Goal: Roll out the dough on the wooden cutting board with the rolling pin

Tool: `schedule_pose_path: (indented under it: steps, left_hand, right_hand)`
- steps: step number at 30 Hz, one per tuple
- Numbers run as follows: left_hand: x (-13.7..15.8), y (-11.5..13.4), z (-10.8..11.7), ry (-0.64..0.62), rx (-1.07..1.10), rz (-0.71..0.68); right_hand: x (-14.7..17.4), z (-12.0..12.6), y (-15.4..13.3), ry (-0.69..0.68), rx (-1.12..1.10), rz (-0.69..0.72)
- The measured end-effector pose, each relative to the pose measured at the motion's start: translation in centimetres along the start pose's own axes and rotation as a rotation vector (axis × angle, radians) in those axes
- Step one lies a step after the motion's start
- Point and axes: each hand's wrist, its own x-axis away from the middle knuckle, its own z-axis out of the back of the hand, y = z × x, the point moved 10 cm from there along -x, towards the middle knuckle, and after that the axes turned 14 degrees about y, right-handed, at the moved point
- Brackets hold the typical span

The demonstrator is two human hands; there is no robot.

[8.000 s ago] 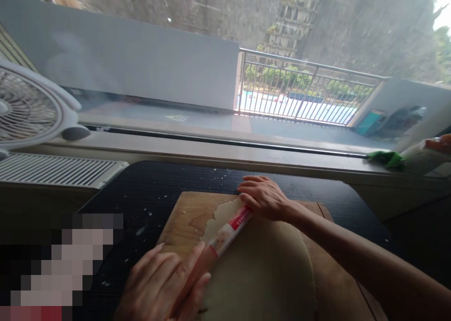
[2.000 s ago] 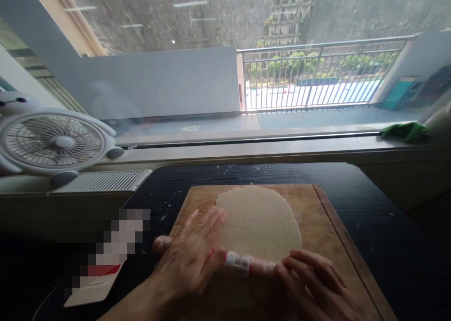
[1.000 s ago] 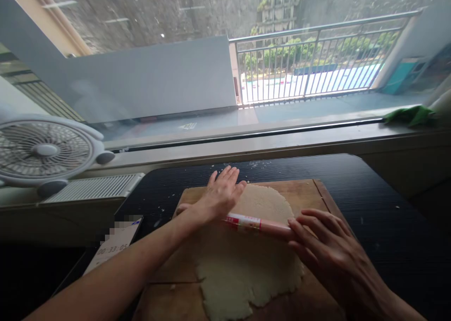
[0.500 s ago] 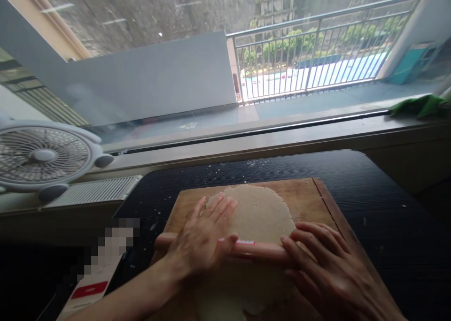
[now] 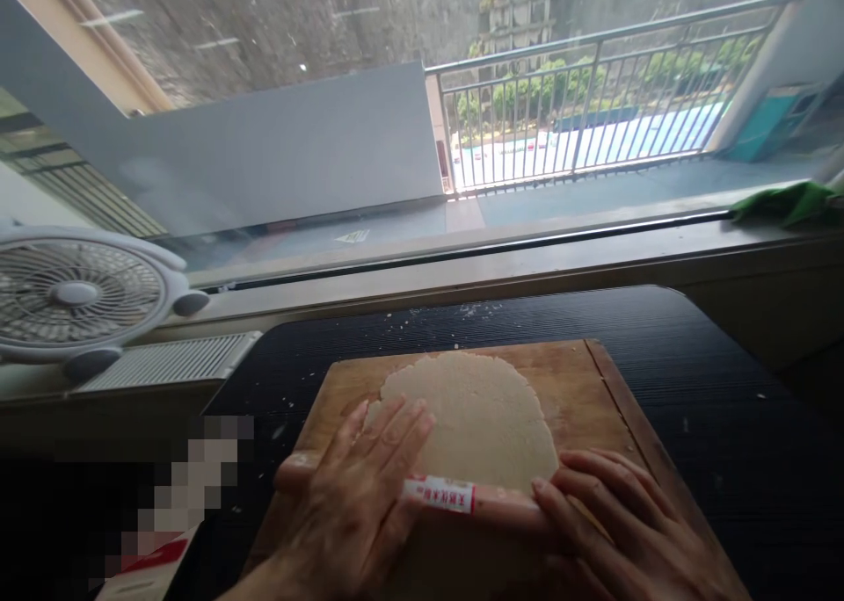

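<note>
A black wood-grain table with rounded corners stands below a wide window; a white round fan with grey feet sits at the left, and a green cloth lies on the sill at the right. A rectangular brown wooden board rests on the table. A flat, pale, rough-edged dough sheet lies on the board. A smooth reddish-brown cylindrical rolling pin with a red-and-white label lies crosswise on the sheet. The left hand lies over its left part, fingers extended. The right hand covers its right end; whether it grips cannot be told. The hands are apart.
</note>
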Motion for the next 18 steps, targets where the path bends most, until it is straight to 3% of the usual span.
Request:
schedule_pose_path:
  steps: [3,8,11,14,18]
  left_hand:
    - [-1.0,-0.3,-0.1,0.002,0.005,-0.024]
    - [-10.2,-4.2,-2.5,0.036,0.092,0.159]
    - [-13.2,-5.4,-2.5,0.125,0.126,0.246]
    - [-10.7,-4.9,-1.6,0.17,0.124,0.241]
    - [-2.6,-3.0,0.1,0.166,0.057,0.136]
  right_hand:
    - [-0.2,-0.1,0.6,0.004,-0.021,-0.047]
    - [-0.7,-0.4,2.6,-0.053,0.091,-0.126]
    - [-1.0,-0.2,2.6,-0.048,0.137,-0.12]
    - [-1.2,0.2,1.1,-0.018,0.107,-0.025]
    - [-0.5,-0.2,-1.5,-0.042,0.04,0.094]
